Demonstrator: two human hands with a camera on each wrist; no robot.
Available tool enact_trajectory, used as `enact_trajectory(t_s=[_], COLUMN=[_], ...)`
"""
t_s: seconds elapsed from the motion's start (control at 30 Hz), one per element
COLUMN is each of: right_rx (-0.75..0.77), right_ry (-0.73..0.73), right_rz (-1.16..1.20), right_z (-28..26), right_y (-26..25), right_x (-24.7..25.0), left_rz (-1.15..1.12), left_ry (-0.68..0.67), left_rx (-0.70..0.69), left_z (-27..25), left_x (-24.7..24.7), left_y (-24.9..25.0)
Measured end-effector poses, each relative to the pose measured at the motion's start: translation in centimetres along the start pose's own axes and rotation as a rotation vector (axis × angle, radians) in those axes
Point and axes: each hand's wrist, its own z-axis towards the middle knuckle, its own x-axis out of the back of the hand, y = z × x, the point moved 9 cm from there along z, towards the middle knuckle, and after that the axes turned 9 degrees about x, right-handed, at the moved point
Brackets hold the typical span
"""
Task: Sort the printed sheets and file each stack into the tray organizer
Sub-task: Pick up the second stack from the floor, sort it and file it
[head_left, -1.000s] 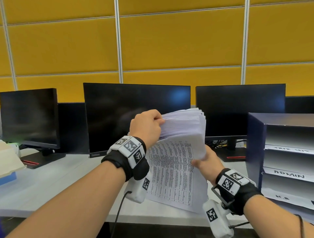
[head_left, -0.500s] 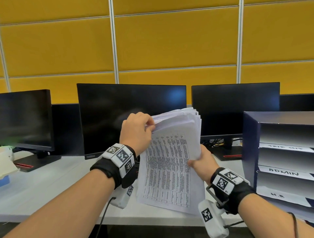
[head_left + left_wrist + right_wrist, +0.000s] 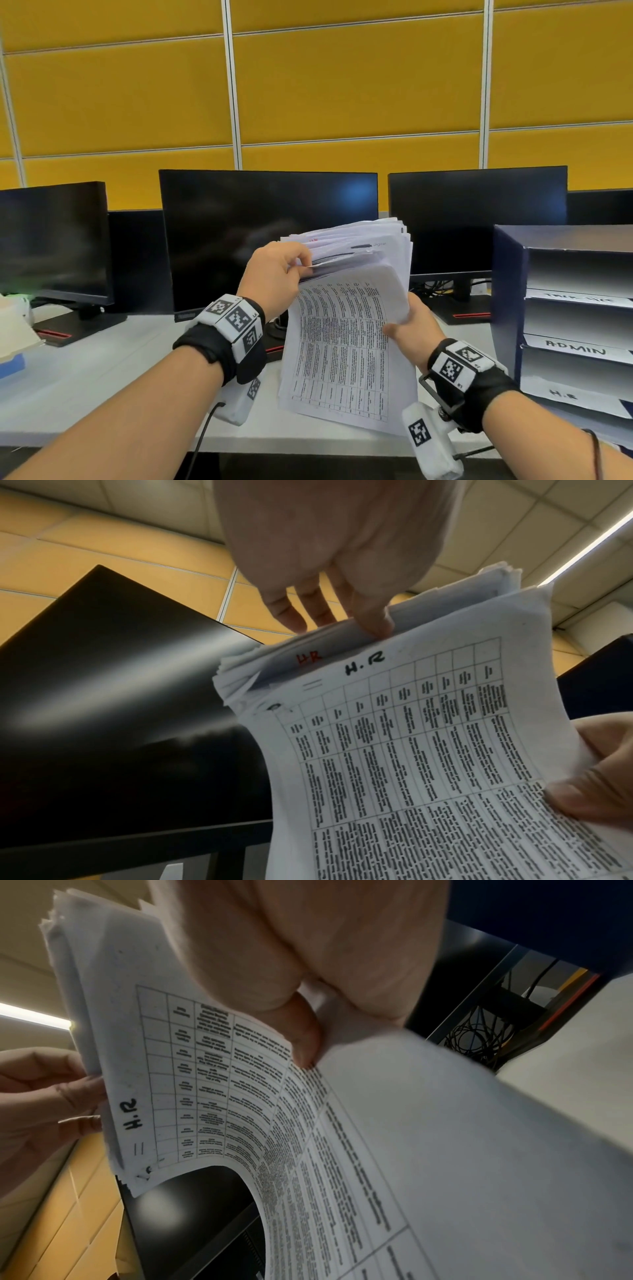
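I hold a thick stack of printed sheets (image 3: 346, 346) upright above the desk, its top bent back. The front sheet (image 3: 428, 750) carries a printed table and a handwritten "H.R" at its head; the sheet behind it shows a red "HR". My left hand (image 3: 277, 270) grips the top left corner, its thumb (image 3: 373, 620) parting the sheets. My right hand (image 3: 411, 325) pinches the stack's right edge, thumb (image 3: 304, 1039) on the front sheet. The dark blue tray organizer (image 3: 507, 308) stands at the right, with slots labelled "ADMIN" and "H.R".
Three dark monitors (image 3: 267, 236) line the back of the white desk (image 3: 85, 387) in front of a yellow panel wall. A pile of paper on a blue tray (image 3: 12, 346) sits at the far left. Cables (image 3: 476, 1034) hang behind the right monitor.
My left thumb has peeled more of the upper sheets back, so the top of the stack fans wider. The stack has tilted slightly; both hands keep their grips.
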Motion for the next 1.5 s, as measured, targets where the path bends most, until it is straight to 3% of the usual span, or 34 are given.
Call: enact_trajectory(t_s=[0.23, 0.43, 0.67, 0.93, 1.03, 1.17, 1.3, 1.5], right_rx=[0.006, -0.008, -0.032, -0.060, -0.070, -0.087, -0.090, -0.095], right_ry=[-0.009, -0.031, -0.001, 0.093, 0.128, 0.113, 0.116, 0.235], right_rz=[-0.019, -0.062, -0.026, 0.030, 0.040, 0.031, 0.029, -0.001], right_z=[-0.1, 0.3, 0.2, 0.4, 0.4, 0.5, 0.6, 1.0], right_y=[-0.2, 0.2, 0.1, 0.6, 0.7, 1.1, 1.5, 2.4], right_x=[0.0, 0.0, 0.1, 0.6, 0.8, 0.7, 1.3, 3.3], left_rz=[-0.041, -0.084, 0.014, 0.212, 0.160, 0.326, 0.375, 0.494], left_ry=[-0.015, 0.071, 0.207, 0.180, 0.050, -0.114, -0.042, 0.064], left_rx=[0.050, 0.196, 0.346, 0.406, 0.360, 0.356, 0.407, 0.513], left_z=[0.2, 1.7, 2.0, 1.7, 1.5, 0.9, 0.9, 1.2], left_x=[0.1, 1.3, 4.5, 5.9, 4.3, 2.2, 3.5, 7.9], left_y=[-0.1, -2.4, -6.5, -8.4, -8.6, -9.3, -10.2, -12.0])
